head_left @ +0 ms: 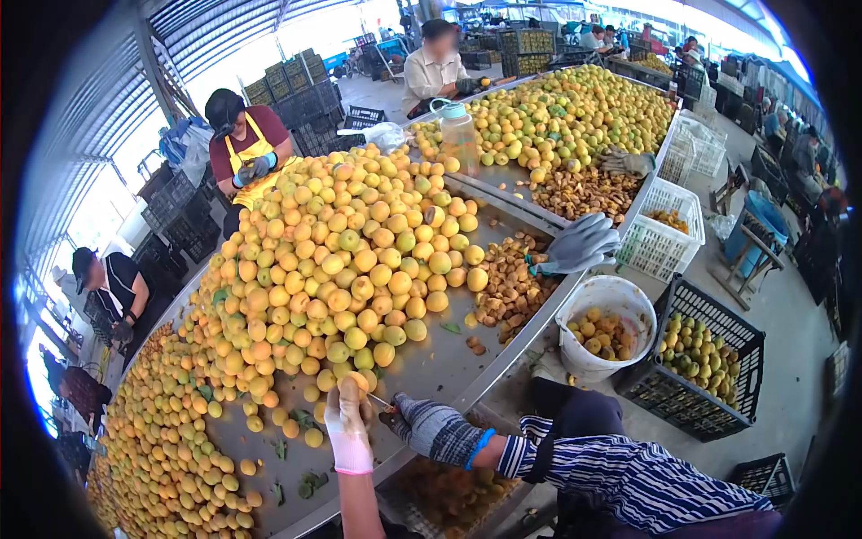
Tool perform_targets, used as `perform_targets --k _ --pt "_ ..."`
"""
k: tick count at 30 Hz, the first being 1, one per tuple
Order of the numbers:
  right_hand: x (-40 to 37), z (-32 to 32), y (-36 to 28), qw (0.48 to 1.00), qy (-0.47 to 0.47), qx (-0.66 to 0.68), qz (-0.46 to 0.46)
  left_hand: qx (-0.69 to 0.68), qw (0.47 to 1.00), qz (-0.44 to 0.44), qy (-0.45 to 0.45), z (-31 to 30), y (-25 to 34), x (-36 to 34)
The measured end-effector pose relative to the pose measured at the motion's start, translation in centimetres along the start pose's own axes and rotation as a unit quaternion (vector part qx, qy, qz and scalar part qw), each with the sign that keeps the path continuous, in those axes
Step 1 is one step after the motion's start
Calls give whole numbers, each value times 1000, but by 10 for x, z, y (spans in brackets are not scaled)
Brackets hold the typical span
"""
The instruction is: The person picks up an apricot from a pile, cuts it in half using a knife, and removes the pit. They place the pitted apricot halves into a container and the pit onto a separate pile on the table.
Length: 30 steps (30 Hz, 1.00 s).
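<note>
With the left hand (pixel 348 429) closed round an apricot (pixel 355 384) and the right hand (pixel 429 428) fisted on a knife (pixel 381 402) whose tip meets the fruit, at the table (pixel 431 359) edge's 6 o'clock, slitting appears underway; next, rotate the fruit against the blade, fingers clear, with the heap (pixel 341 260) at 12 o'clock.

One white bucket (pixel 607 301), one clear bottle (pixel 459 136), at least two white crates (pixel 663 235), and apricots (pixel 341 260) beyond counting on the bench (pixel 431 368).
</note>
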State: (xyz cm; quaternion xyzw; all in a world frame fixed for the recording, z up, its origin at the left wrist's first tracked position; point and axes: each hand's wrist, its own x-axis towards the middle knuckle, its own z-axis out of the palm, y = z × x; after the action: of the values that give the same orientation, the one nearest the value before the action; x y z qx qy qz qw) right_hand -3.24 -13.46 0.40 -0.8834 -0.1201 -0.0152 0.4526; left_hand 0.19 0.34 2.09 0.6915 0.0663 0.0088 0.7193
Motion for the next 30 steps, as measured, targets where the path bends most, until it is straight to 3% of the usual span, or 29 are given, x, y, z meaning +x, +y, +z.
perform_targets --k 6,8,9,11,13,15,18,21,23,26,30 --pt "0 7 8 1000 21 8 -20 18 1000 12 0 2 -1 0" --pt "-2 6 7 1000 16 0 -10 -57 989 -133 24 4 -3 -2" --pt "-3 6 6 1000 6 -6 -4 -56 989 -134 25 6 -2 -2" --pt "-4 11 9 1000 -11 -3 0 -99 970 -217 38 10 -1 -1" --pt "-3 23 19 996 58 -54 -35 -85 978 -179 58 14 -3 0" --pt "-2 12 11 999 23 -31 -12 31 998 -53 15 -2 -16 -1" --pt "-3 16 11 998 50 13 -45 25 998 53 14 2 -16 1" --pt "1 12 12 999 45 -4 -20 1 1000 -27 -9 2 -11 -3" --pt "2 4 9 999 29 -40 -1 11 1000 -20 -16 4 -14 -4" --pt "-1 -8 1 996 27 -85 -3 -16 995 -82 -56 4 -7 -8" --pt "2 -19 -4 993 -5 -121 6 -11 995 -36 -91 4 4 -10"
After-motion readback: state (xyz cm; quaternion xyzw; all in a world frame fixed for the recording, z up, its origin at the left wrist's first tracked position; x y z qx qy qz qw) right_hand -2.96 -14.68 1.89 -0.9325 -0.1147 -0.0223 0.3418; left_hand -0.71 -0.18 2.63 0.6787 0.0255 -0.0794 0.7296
